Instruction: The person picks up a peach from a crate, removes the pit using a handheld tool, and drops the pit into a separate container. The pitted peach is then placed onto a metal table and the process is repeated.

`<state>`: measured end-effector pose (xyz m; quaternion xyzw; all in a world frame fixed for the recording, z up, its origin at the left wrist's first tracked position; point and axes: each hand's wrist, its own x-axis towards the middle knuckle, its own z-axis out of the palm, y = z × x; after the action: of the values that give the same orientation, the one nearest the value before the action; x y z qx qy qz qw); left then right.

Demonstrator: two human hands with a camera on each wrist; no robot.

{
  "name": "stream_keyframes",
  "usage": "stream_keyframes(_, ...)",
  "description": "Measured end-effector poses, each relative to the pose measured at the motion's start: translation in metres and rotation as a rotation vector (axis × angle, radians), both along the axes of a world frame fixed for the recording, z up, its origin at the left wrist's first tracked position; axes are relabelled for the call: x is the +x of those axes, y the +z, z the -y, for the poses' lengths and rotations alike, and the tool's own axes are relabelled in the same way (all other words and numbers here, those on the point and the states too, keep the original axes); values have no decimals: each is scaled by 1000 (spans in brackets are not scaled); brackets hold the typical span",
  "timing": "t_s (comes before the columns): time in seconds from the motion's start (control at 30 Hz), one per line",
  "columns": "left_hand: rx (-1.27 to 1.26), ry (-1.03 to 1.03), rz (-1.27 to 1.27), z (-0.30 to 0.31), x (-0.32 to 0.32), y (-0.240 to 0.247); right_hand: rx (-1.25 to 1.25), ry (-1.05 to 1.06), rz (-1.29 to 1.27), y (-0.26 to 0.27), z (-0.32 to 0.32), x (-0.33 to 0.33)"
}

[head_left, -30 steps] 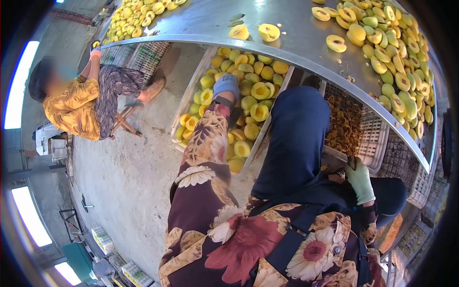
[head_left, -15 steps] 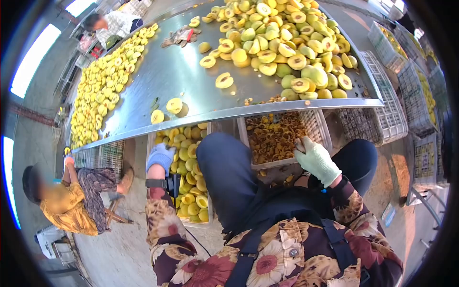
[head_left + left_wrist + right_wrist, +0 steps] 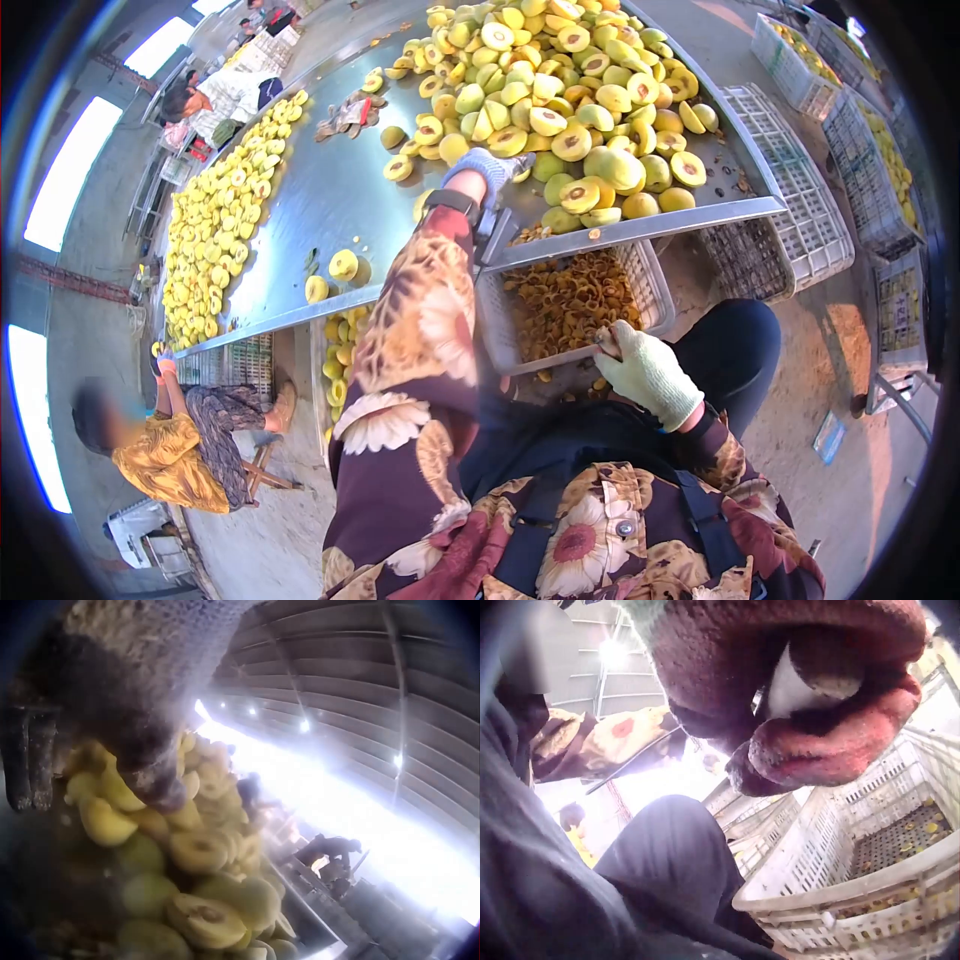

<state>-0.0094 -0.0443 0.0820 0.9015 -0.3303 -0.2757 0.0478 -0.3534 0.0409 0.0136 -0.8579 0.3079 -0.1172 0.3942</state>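
My left hand (image 3: 482, 170), in a pale blue glove, reaches over the metal table to the near left edge of a pile of halved yellow-green fruit (image 3: 575, 140). In the left wrist view its dark-stained fingers (image 3: 156, 776) are spread apart and touch or hover just above the fruit halves (image 3: 199, 851); contact is unclear. My right hand (image 3: 648, 378), in a pale green glove, is low by my knee, beside a crate of brown scraps (image 3: 570, 300). The right wrist view shows its red-stained fingers (image 3: 817, 754) curled round a pale object (image 3: 786, 686), mostly hidden.
The metal table (image 3: 340, 220) carries a second heap of fruit (image 3: 215, 220) at left and stained gloves (image 3: 350, 115). A fruit crate (image 3: 335, 380) is partly under my left arm. White crates (image 3: 800, 220) stand at right. A seated person (image 3: 175, 460) is at left.
My left hand has gone from the fruit crate below up and across to the pile on the table. The right hand stays low beside the scraps crate. The head view has shifted.
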Motion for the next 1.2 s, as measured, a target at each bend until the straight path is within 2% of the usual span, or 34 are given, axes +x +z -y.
stream_keyframes(0.13, -136, -53, 172, 21, 9, -47, 35, -52, -29, 0, 10, -15)
stream_keyframes(0.2, -57, -71, 184, 22, 12, -40, 121, -50, -59, 1, 15, -17)
stream_keyframes(0.27, 97, -162, 438, 14, 0, -21, 126, -54, -48, -1, 17, -17)
stream_keyframes(0.33, -45, -247, 899, -8, -21, -16, 83, -53, -1, -4, 16, -17)
stream_keyframes(0.37, -74, -312, 819, -10, -29, -8, 107, -45, -17, -4, 17, -17)
stream_keyframes(0.4, -184, -354, 613, -6, -36, -4, 133, -39, -33, -3, 17, -16)
stream_keyframes(0.47, -449, -404, 191, 0, -42, -25, 148, -17, -28, -4, 12, -14)
stream_keyframes(0.57, -359, -597, 100, 2, -65, -28, 68, 28, 32, -6, 9, -12)
stream_keyframes(0.63, -361, -715, 174, 6, -63, -36, -32, 44, 148, -16, 7, -15)
stream_keyframes(0.67, -352, -683, 138, 5, -65, -38, -30, 75, 168, -11, 9, -18)
stream_keyframes(0.73, -349, -643, 204, 3, -74, -44, 40, -22, 8, 4, 13, -21)
stream_keyframes(0.77, -285, -627, 211, 0, -81, -32, 76, -62, 16, 10, 19, -21)
stream_keyframes(0.83, -386, -526, 194, -10, -87, -34, 168, -115, 38, 16, 26, -21)
stream_keyframes(0.9, -450, -414, 181, -26, -97, -24, 66, -186, 142, 22, 35, -17)
stream_keyframes(0.93, -525, -378, 34, -39, -105, -10, 24, -215, 192, 25, 39, -14)
stream_keyframes(0.97, -595, -339, -114, -54, -114, 5, 254, -309, 311, 29, 38, -7)
stream_keyframes(1.0, -660, -295, -263, -68, -120, 9, 321, -339, 445, 43, 35, -1)
stream_keyframes(1.07, -861, -297, -459, -98, -139, -9, 692, -287, 616, 48, 34, 9)
stream_keyframes(1.17, -1022, -174, -818, -138, -160, -21, 924, -187, 733, 38, 25, 29)
stream_keyframes(1.2, -1062, -109, -941, -146, -160, -22, 975, -219, 703, 36, 20, 36)
